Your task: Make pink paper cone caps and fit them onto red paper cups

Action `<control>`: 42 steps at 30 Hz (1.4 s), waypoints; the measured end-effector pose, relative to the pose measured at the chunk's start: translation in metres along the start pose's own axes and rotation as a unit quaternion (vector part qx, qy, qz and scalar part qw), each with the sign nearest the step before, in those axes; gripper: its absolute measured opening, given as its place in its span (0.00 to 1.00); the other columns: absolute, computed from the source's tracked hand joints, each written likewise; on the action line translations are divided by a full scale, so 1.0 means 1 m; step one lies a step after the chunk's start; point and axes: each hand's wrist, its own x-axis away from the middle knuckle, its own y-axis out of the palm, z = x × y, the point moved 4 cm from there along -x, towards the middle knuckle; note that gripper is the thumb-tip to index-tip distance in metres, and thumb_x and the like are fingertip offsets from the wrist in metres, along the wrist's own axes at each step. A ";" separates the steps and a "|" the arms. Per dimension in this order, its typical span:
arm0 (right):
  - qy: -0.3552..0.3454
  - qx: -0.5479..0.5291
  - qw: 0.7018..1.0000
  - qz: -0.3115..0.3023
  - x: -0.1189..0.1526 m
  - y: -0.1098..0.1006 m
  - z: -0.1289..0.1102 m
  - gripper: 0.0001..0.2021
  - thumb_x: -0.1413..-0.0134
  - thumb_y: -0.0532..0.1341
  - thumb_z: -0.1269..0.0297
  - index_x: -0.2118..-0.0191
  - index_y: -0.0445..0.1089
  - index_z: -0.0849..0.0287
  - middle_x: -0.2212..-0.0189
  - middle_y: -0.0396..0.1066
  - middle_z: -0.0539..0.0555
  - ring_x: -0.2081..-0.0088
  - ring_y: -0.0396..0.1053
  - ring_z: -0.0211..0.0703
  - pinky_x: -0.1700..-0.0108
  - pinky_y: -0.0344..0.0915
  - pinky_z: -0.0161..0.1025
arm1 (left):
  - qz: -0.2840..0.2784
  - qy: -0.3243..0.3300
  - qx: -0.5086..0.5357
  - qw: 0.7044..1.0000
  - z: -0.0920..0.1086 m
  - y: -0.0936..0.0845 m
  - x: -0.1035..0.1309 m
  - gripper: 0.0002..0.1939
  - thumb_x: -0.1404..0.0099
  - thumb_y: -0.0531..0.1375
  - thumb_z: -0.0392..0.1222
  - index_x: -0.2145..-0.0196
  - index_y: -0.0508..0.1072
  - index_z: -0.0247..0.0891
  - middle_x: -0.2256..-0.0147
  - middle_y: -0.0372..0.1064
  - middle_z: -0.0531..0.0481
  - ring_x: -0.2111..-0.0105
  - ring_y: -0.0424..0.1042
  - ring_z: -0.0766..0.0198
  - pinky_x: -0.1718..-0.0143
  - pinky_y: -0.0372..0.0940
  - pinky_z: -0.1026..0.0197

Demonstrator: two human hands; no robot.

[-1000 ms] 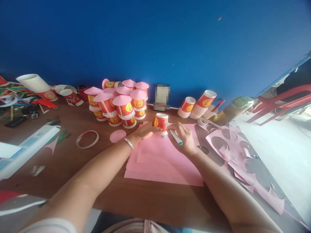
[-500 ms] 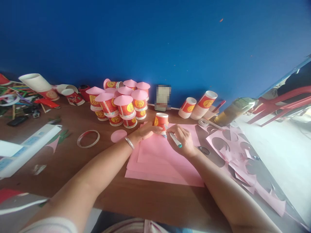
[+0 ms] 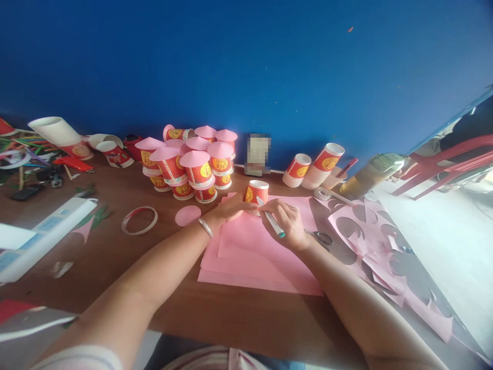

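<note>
A red paper cup [image 3: 261,191] with a yellow emblem and a white end on top stands at the far edge of the stacked pink paper sheets [image 3: 265,267]. My left hand [image 3: 234,208] is closed on the cup's lower left side. In my right hand [image 3: 285,221] is a white marker [image 3: 274,224] with a teal end, its tip against or very near the cup's front. My fingers hide the cup's lower part. Left of the sheets lies a pink paper disc [image 3: 188,216]. Partly behind my right wrist are scissors [image 3: 323,237].
Several red cups with pink cone tops [image 3: 197,159] stand at the back left. Cup stacks [image 3: 325,165], a tape roll [image 3: 322,193] and a bottle [image 3: 370,177] are at the right. Paper scraps [image 3: 379,257] line the right edge. A tape ring [image 3: 139,221] and power strip [image 3: 46,239] lie left.
My right hand has shifted slightly left, bringing the marker closer to the cup. More of the scissors shows. My left hand stays on the cup.
</note>
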 end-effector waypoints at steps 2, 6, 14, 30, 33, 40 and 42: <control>-0.001 -0.005 1.000 -0.006 0.000 0.001 0.000 0.09 0.35 0.57 0.76 0.54 0.66 0.56 0.66 0.76 0.53 0.68 0.74 0.40 0.67 0.69 0.37 | -0.002 -0.003 0.000 1.000 -0.001 0.000 0.000 0.23 0.45 0.72 0.46 0.55 0.74 0.36 0.62 0.75 0.47 0.58 0.74 0.55 0.58 0.69 0.55; 0.002 -0.005 1.000 -0.013 0.001 0.002 0.001 0.09 0.34 0.57 0.75 0.54 0.66 0.55 0.66 0.76 0.53 0.66 0.75 0.41 0.66 0.69 0.37 | 0.006 -0.012 0.008 1.000 -0.003 -0.002 0.000 0.29 0.48 0.74 0.47 0.50 0.73 0.37 0.57 0.76 0.44 0.55 0.75 0.52 0.58 0.70 0.54; 0.013 0.026 1.000 0.011 -0.001 -0.002 0.004 0.08 0.35 0.57 0.76 0.57 0.66 0.55 0.70 0.73 0.51 0.71 0.71 0.40 0.69 0.67 0.37 | -0.008 0.004 0.047 0.999 -0.005 -0.004 -0.004 0.22 0.46 0.73 0.43 0.55 0.76 0.35 0.62 0.75 0.46 0.60 0.75 0.57 0.59 0.71 0.56; 0.055 0.034 0.998 0.004 -0.001 -0.007 0.015 0.05 0.34 0.57 0.72 0.60 0.65 0.54 0.70 0.72 0.50 0.71 0.70 0.39 0.70 0.66 0.36 | -0.004 0.008 0.066 0.998 0.000 0.000 -0.002 0.20 0.46 0.73 0.43 0.57 0.77 0.34 0.63 0.77 0.45 0.62 0.77 0.55 0.58 0.73 0.52; 0.058 0.029 0.998 0.001 -0.001 -0.007 0.016 0.05 0.34 0.57 0.72 0.60 0.66 0.54 0.70 0.73 0.51 0.71 0.71 0.40 0.69 0.66 0.36 | -0.001 0.003 0.066 0.998 -0.001 0.000 -0.002 0.21 0.46 0.73 0.43 0.56 0.78 0.34 0.63 0.77 0.45 0.62 0.77 0.55 0.59 0.73 0.51; 0.052 0.023 0.998 0.007 -0.001 -0.010 0.016 0.07 0.34 0.57 0.72 0.57 0.69 0.53 0.69 0.74 0.52 0.70 0.72 0.41 0.68 0.68 0.37 | -0.014 0.008 0.065 0.998 0.003 0.000 -0.002 0.19 0.45 0.72 0.43 0.58 0.79 0.33 0.62 0.79 0.42 0.60 0.78 0.52 0.57 0.74 0.51; 0.053 0.023 0.998 0.010 0.000 -0.010 0.017 0.08 0.33 0.57 0.72 0.54 0.70 0.53 0.67 0.75 0.53 0.69 0.73 0.41 0.68 0.69 0.38 | -0.016 0.009 0.074 0.997 0.004 0.001 -0.002 0.18 0.45 0.72 0.43 0.57 0.79 0.33 0.61 0.79 0.42 0.60 0.79 0.51 0.57 0.74 0.50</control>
